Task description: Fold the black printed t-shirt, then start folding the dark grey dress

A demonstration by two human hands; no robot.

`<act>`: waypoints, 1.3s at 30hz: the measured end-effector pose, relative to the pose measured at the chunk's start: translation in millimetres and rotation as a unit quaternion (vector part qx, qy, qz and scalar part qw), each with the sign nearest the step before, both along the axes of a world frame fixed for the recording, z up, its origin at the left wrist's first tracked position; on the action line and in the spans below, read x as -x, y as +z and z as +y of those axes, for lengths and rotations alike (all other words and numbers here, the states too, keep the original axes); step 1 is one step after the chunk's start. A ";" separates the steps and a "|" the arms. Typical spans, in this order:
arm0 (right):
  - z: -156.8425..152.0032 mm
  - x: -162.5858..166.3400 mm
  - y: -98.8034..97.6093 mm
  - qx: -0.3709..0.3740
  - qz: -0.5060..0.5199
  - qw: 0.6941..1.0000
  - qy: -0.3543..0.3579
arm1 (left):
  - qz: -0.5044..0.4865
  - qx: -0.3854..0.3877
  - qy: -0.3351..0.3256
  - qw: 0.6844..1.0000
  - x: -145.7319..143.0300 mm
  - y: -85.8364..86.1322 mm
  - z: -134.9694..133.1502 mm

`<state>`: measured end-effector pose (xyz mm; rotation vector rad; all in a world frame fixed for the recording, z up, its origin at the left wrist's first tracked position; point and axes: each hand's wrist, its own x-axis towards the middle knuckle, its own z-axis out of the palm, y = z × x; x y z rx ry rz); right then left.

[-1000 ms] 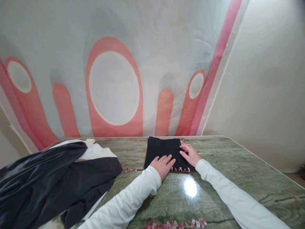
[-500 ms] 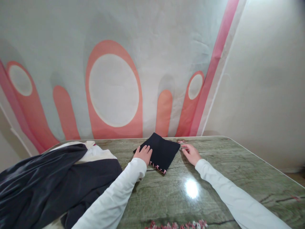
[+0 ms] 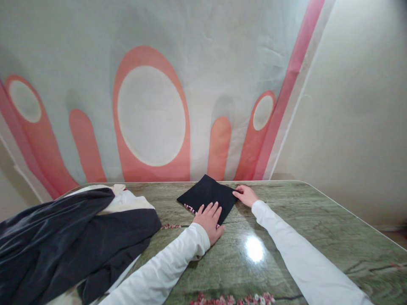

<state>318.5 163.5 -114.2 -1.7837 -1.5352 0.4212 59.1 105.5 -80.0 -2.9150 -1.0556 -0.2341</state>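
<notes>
A folded black cloth (image 3: 203,190) with pink lettering along its near edge lies near the far side of the table. My left hand (image 3: 210,220) rests on its near corner, fingers spread flat and covering part of the lettering. At the cloth's right corner, my right hand (image 3: 245,195) pinches the fabric between thumb and fingers. What kind of garment the folded cloth is, I cannot make out.
To the left lies a heap of dark and white clothes (image 3: 121,228), reaching the table's left side. The wood-patterned table (image 3: 318,224) has printed pink flowers. Behind its far edge stands a wall (image 3: 203,84) with coral shapes.
My left hand has slid from the cloth's left side to its near corner. My right hand has moved left and taken hold of the right corner.
</notes>
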 end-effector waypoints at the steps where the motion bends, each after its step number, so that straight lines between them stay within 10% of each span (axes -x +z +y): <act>1: -0.3 -1.0 0.6 0.007 0.004 1.000 0.009 | 0.004 0.003 -0.002 1.000 0.8 1.7 0.7; 7: -24.0 -15.3 17.5 0.116 0.038 0.987 0.105 | 0.099 0.081 -0.018 0.992 10.7 22.0 9.8; 13: -48.6 -26.4 38.7 0.335 0.069 0.896 0.283 | 0.153 0.103 -0.007 0.983 25.1 34.0 22.6; 19: -39.6 -13.3 36.0 0.194 0.023 0.971 0.138 | 0.048 0.057 0.026 0.997 23.8 19.8 19.9; 27: -38.6 0.2 26.9 0.210 0.045 0.968 0.132 | -0.009 0.010 -0.003 1.000 20.2 4.1 20.7; 34: -65.2 11.7 57.9 0.458 0.113 0.825 0.311 | 0.011 -0.023 0.086 0.996 34.3 -1.8 48.9; 36: -66.3 10.3 61.9 0.444 0.100 0.843 0.288 | 0.024 -0.031 0.155 0.987 37.7 1.6 53.8; 39: -56.1 3.7 58.1 0.268 0.026 0.954 0.132 | 0.057 -0.017 0.209 0.976 35.1 11.8 48.9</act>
